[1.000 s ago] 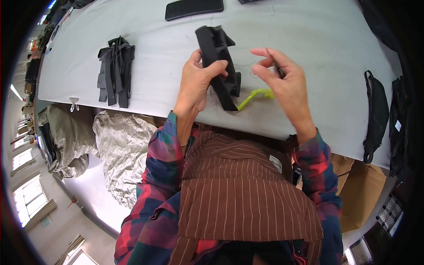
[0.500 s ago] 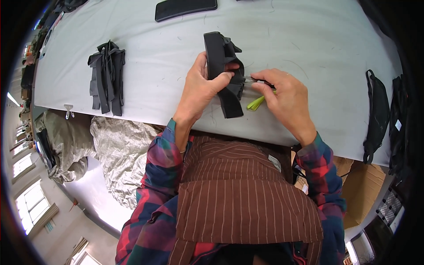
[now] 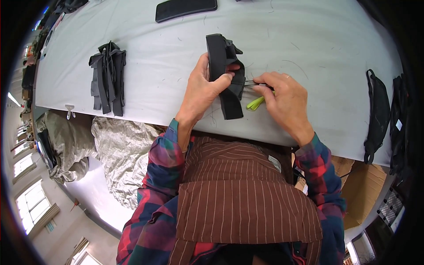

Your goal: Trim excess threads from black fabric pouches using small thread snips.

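Observation:
A folded black fabric strip (image 3: 216,59) is gripped in my left hand (image 3: 199,93), its thumb pressed on the near face and fingertips showing through a loop. Between thumb and fingers of my right hand (image 3: 285,99) are small metal thread snips (image 3: 251,83), their blades pointing left at the strip's right edge. Whether the blades touch the fabric I cannot tell. A yellow-green ribbon (image 3: 255,104) hangs below the right-hand fingers, apparently attached to the snips, most of which the hand covers.
A pile of black strips (image 3: 108,79) lies at left on the white-covered table (image 3: 154,75). A black phone-like slab (image 3: 185,9) rests at the far side. Black strapped fabric pieces (image 3: 377,115) lie at right. A metal clip (image 3: 70,111) grips the front edge; a cardboard box (image 3: 364,194) stands below right.
Both hands have stayed nearly in place. The snips' blades sit slightly lower along the strip's right edge, and the strip has shifted a little to the right.

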A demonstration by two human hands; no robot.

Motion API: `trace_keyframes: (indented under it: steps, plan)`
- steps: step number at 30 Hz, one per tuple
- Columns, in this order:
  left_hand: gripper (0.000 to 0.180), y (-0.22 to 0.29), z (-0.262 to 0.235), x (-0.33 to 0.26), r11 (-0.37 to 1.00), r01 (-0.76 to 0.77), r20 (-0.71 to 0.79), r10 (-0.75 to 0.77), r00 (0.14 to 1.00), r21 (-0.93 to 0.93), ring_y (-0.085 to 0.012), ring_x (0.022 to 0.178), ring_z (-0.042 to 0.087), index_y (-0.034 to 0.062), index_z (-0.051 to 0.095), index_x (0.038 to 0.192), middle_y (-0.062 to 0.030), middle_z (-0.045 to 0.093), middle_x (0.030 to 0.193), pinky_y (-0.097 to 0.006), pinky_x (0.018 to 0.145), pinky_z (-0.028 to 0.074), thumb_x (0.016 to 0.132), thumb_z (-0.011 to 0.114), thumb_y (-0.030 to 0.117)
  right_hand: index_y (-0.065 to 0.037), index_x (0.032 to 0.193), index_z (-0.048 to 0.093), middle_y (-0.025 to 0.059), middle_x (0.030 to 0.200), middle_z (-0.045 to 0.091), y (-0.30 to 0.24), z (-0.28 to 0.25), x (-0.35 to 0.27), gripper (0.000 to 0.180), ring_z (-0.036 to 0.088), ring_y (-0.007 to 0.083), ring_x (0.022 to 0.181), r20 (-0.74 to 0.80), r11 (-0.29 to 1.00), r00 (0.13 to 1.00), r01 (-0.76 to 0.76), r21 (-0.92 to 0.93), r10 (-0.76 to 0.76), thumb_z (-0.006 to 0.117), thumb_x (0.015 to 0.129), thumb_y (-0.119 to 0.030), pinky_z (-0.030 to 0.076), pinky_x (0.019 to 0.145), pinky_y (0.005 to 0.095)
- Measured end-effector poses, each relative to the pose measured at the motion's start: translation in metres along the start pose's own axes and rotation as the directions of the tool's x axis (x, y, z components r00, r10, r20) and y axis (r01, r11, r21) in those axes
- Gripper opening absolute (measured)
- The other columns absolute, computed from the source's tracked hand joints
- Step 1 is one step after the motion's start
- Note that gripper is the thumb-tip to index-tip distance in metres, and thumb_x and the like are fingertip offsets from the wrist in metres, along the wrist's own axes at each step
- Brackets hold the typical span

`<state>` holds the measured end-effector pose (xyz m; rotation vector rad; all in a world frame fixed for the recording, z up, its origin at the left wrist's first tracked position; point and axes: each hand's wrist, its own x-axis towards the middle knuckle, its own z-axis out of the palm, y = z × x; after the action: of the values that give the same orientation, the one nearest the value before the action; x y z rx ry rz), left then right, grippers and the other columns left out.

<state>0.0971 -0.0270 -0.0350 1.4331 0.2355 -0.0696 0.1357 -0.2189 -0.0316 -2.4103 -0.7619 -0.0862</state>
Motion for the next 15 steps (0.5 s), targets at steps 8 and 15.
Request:
trace_keyframes:
  steps: [8,15]
  plan:
    - [0.044,0.0,0.0009,-0.0009,1.0,0.015,-0.007,-0.015,1.0,0.016,-0.0209,0.107,0.057,-0.0045,0.041,0.126,-0.0176,0.059,0.115,-0.033,0.097,0.044,0.085,0.054,0.003,-0.013,0.083,0.067,0.0008,0.072,0.062,-0.0006,0.0036,-0.0003,0.009,0.056,0.0237,0.067,0.026,0.998,0.999,-0.049,0.026,0.048,0.067,0.08,-0.021,0.044,0.057,0.0371]
    - [0.044,0.0003,0.0001,0.0001,1.0,0.015,0.006,-0.015,1.0,0.018,-0.0208,0.107,0.057,-0.0046,0.04,0.126,-0.0177,0.059,0.115,-0.033,0.096,0.044,0.085,0.053,0.003,-0.013,0.081,0.066,0.0003,0.072,0.061,-0.0012,0.0067,-0.0005,0.009,0.054,0.0238,0.064,-0.002,1.0,1.0,-0.015,0.004,0.015,0.068,0.079,-0.021,0.043,0.056,0.0371]
